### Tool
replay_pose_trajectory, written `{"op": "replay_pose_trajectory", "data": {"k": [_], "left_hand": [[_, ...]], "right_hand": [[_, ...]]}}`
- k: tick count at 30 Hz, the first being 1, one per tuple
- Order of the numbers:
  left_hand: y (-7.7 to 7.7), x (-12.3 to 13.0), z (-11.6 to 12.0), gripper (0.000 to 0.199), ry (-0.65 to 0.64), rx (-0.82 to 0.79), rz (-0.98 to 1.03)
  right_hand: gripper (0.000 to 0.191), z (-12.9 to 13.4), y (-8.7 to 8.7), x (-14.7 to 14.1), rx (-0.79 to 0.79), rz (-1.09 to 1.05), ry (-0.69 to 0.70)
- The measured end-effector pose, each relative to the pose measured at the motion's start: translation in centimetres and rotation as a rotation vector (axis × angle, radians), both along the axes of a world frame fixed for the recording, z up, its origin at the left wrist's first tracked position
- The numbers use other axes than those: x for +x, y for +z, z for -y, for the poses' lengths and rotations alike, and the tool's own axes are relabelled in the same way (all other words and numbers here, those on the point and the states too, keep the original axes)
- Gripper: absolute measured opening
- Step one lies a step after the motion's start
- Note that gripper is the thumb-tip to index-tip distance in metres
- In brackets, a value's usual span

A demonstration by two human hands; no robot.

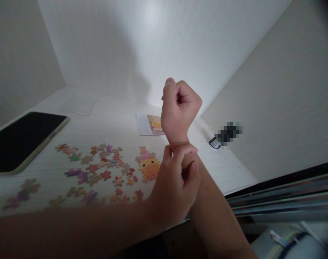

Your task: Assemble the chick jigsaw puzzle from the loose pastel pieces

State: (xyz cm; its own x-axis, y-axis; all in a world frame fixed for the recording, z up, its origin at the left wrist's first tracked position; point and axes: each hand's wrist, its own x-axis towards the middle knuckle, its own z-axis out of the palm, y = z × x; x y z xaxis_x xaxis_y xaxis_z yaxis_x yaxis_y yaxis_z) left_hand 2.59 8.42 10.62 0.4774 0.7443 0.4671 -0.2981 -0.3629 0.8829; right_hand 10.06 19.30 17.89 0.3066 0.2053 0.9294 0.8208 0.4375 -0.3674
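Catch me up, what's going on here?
A person's left grip is curled over their own right forearm near the wrist, while the right grip is raised in a fist. Neither visibly holds an object. On the white table, a yellow-faced puzzle section is partly assembled, loose pieces lie scattered mostly to its left, and a picture card sits behind, partly hidden.

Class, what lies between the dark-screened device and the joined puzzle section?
Loose pieces lie scattered between the device and the joined section, in the head view.

The joined pieces [150, 168] are yellow-orange and pink, the table [112, 126] faintly streaked white.
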Motion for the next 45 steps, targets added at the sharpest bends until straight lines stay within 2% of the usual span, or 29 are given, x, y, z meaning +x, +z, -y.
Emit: {"op": "replay_pose_trajectory", "data": {"k": [5, 12, 14, 16, 19, 22, 26, 36, 45], "left_hand": [[-0.2, 0.1, 0.2, 0.043, 0.006, 0.010, -0.019], [-0.4, 0.1, 0.3, 0.052, 0.005, 0.008, -0.001], [-0.4, 0.1, 0.3, 0.053, 0.019, 0.019, 0.009], [-0.5, 0.1, 0.3, 0.052, 0.032, 0.024, 0.028], [-0.4, 0.1, 0.1, 0.036, 0.040, -0.002, 0.062], [-0.1, 0.2, 0.0, 0.025, 0.043, -0.024, 0.083], [0.2, 0.2, -0.1, 0.024, 0.030, -0.051, 0.094], [0.7, -0.1, -0.1, 0.032, -0.076, -0.148, 0.144], [0.0, 0.1, -0.3, 0.037, -0.110, -0.147, 0.180]], "right_hand": [[0.044, -0.2, -0.2, 0.0, -0.025, 0.029, -0.019], [0.046, -0.1, -0.1, -0.1, -0.011, 0.102, -0.066], [0.046, -0.2, -0.3, -0.2, 0.078, 0.119, -0.083], [0.045, -0.2, -0.4, -0.4, 0.238, 0.169, -0.082], [0.042, -0.1, -0.3, -0.3, 0.504, 0.304, -0.056], [0.042, 0.3, 0.1, 0.0, 0.599, 0.399, -0.123], [0.044, 0.4, 0.5, 0.3, 0.619, 0.473, -0.180], [0.046, 0.1, 0.3, -0.2, 0.569, 0.436, -0.078], [0.043, 0.6, 0.3, -0.5, 0.482, 0.384, -0.055]]}}
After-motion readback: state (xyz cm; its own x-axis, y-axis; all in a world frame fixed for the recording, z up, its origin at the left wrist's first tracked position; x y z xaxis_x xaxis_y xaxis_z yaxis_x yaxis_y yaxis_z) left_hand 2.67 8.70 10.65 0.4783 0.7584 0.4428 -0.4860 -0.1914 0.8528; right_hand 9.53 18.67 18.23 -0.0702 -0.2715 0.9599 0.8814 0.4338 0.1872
